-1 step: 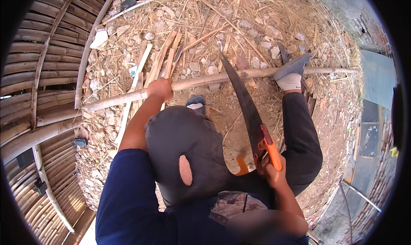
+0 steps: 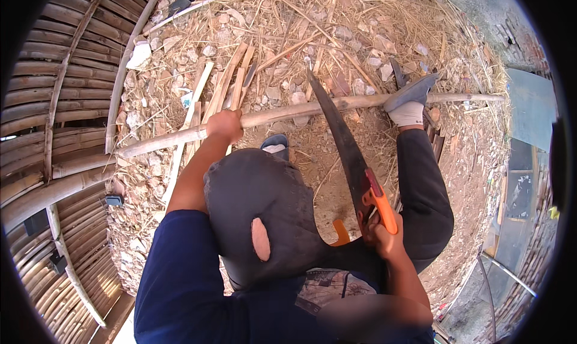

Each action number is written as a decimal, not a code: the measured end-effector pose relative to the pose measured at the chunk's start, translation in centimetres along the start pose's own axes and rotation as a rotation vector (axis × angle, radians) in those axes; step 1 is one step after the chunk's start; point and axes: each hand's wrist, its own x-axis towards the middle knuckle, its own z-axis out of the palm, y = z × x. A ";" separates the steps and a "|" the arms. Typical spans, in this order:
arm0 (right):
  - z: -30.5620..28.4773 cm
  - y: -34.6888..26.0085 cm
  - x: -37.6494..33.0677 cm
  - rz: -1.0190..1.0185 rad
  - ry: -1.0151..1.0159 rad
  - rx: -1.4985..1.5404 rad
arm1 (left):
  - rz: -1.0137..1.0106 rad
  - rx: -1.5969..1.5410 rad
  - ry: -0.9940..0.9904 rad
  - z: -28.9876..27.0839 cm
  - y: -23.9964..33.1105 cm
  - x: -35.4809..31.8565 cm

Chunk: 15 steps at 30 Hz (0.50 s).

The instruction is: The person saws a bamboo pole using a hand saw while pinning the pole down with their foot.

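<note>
A long bamboo pole [image 2: 276, 114] lies crosswise in front of me. My left hand [image 2: 225, 126] is closed around it, left of the middle. My right hand [image 2: 384, 234] grips the orange handle of a handsaw [image 2: 344, 136]. Its dark blade slants away to the upper left and crosses the pole, with the tip beyond it. From here I cannot tell whether the teeth are cutting into the pole. My right foot, in a grey shoe [image 2: 413, 94], presses on the pole to the right of the blade. The other shoe [image 2: 275, 144] shows partly beside my bent left knee.
Split bamboo strips [image 2: 225, 85] lie under and beyond the pole near my left hand. Stones and straw cover the ground. A bamboo slat wall [image 2: 66, 91] stands at the left, grey-blue panels [image 2: 529, 109] at the right. An orange object [image 2: 340, 233] sits below the saw.
The saw and my right hand have shifted very slightly, with the handle a little farther right. My left hand, the pole and my foot stay in place.
</note>
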 end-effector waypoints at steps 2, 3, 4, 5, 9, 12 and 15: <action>0.9 0.1 1.8 0.070 0.033 -0.011 | 0.011 0.001 -0.002 0.7 0.3 -0.7; 1.0 1.0 3.4 0.100 0.036 -0.062 | 0.015 0.010 0.003 0.4 0.1 -0.7; 1.1 1.4 4.2 0.129 0.040 -0.113 | 0.019 0.018 0.008 0.2 0.1 -0.8; 0.7 1.3 3.9 0.180 0.062 0.004 | 0.008 0.024 0.000 0.4 0.2 -1.1; -1.1 -1.2 -0.5 0.095 0.003 -0.036 | -0.027 0.003 0.025 0.2 -0.4 -0.5; -1.7 2.1 2.3 0.063 0.013 -0.023 | -0.017 -0.009 0.081 1.6 0.3 -0.2; 0.3 3.7 6.8 0.099 -0.035 -0.108 | -0.003 0.003 0.041 1.9 -0.2 -0.8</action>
